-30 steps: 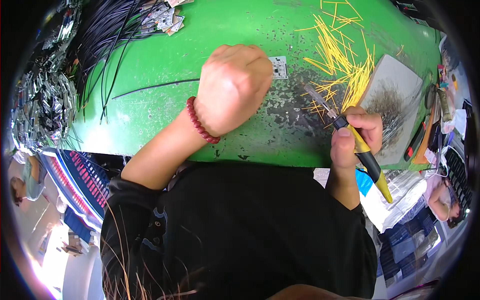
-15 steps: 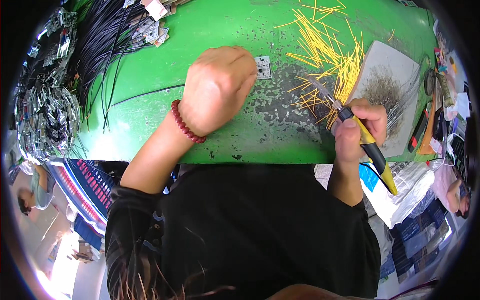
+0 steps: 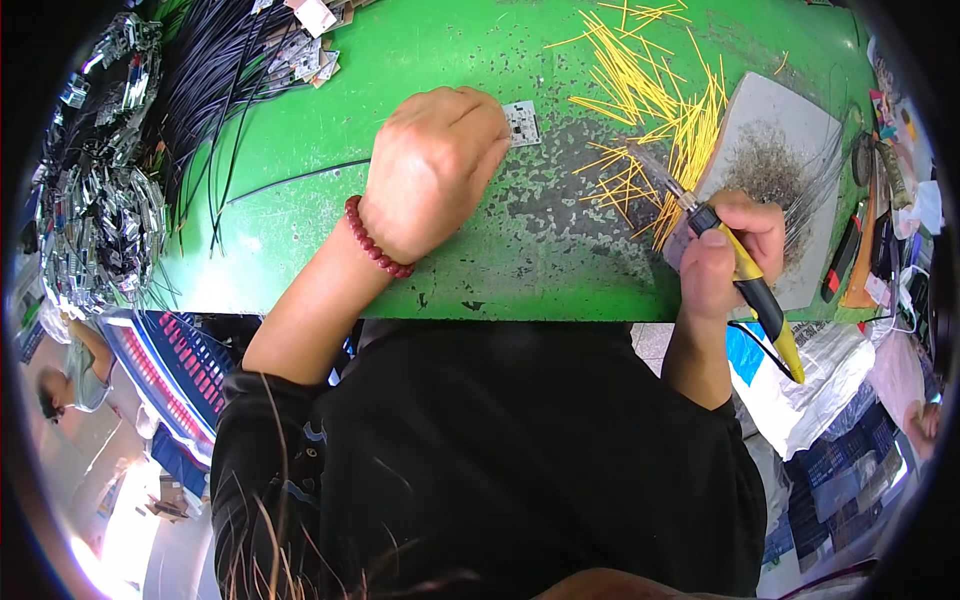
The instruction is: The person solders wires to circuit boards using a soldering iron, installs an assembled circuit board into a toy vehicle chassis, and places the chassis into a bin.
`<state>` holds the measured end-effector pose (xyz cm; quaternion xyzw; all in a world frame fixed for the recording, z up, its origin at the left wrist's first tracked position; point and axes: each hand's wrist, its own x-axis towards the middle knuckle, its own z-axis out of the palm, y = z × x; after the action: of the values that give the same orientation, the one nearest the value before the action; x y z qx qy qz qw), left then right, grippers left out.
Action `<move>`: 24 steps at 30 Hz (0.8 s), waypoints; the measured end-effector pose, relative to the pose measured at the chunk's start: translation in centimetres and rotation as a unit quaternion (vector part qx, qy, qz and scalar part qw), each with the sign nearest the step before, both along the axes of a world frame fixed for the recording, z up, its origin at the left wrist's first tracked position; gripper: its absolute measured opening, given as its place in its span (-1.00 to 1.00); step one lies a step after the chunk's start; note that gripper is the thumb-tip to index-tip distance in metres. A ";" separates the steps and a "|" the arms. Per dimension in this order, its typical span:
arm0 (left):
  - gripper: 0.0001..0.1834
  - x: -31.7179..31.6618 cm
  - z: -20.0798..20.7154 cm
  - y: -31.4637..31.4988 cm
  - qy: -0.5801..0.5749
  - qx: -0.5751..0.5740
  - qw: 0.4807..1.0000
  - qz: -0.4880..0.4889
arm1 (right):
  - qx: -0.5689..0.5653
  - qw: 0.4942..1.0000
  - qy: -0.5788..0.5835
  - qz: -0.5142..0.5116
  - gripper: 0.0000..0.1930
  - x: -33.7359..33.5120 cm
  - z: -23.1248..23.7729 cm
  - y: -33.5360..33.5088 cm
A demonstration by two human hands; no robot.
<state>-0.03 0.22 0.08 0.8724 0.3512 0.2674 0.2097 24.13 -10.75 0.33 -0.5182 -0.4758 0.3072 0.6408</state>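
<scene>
My right hand (image 3: 725, 250) is wrapped round the yellow-and-black handle of a soldering iron (image 3: 760, 290). Its metal tip points up and left, over the yellow strands. My left hand (image 3: 435, 165), with a red bead bracelet (image 3: 375, 245) at the wrist, is closed on the green table. A small white circuit board (image 3: 521, 123) shows just beyond its knuckles. One black cable (image 3: 290, 182) runs from the left and disappears beneath this hand. The left fingertips are hidden, so what they grip cannot be seen.
Thin yellow strands (image 3: 690, 145) lie scattered beside a grey, soiled board (image 3: 740, 130). Black cables (image 3: 205, 90) and stacked circuit boards (image 3: 300, 62) fill the far left, near shiny silvery parts (image 3: 100, 220). A red-and-black cutter (image 3: 845, 255) lies at the right edge of the green table (image 3: 560, 285).
My right hand has shifted slightly to the right with the soldering iron, its tip drawing back from the circuit board. My left hand stays closed beside the board.
</scene>
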 end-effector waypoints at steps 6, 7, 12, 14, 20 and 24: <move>-0.90 0.2 1.3 -0.3 -0.005 -0.031 0.999 0.006 | 0.003 1.000 -0.007 0.005 -0.72 0.6 0.1 -0.4; -0.86 0.5 1.8 -0.7 0.008 0.014 1.000 -0.001 | -0.004 1.000 0.003 0.004 -0.72 0.9 0.2 -0.6; -0.94 5.6 1.4 -3.0 -0.056 0.022 0.990 -0.131 | 0.021 0.998 -0.054 -0.019 -0.73 2.4 0.3 -0.6; -0.95 7.0 0.7 -3.1 -0.025 0.020 0.988 -0.149 | 0.029 0.997 -0.059 -0.049 -0.75 2.7 0.4 -0.7; -0.90 8.0 0.1 -2.9 0.037 0.051 0.984 -0.169 | 0.042 0.997 -0.041 -0.053 -0.76 2.9 0.5 -1.1; -0.87 6.1 1.6 -2.9 -0.015 0.025 0.993 -0.113 | 0.042 0.996 -0.056 -0.063 -0.76 2.8 0.3 -1.0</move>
<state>6.12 -2.68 1.68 0.9074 0.2401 0.2641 0.2217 26.89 -11.72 0.61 -0.5359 -0.4902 0.2162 0.6525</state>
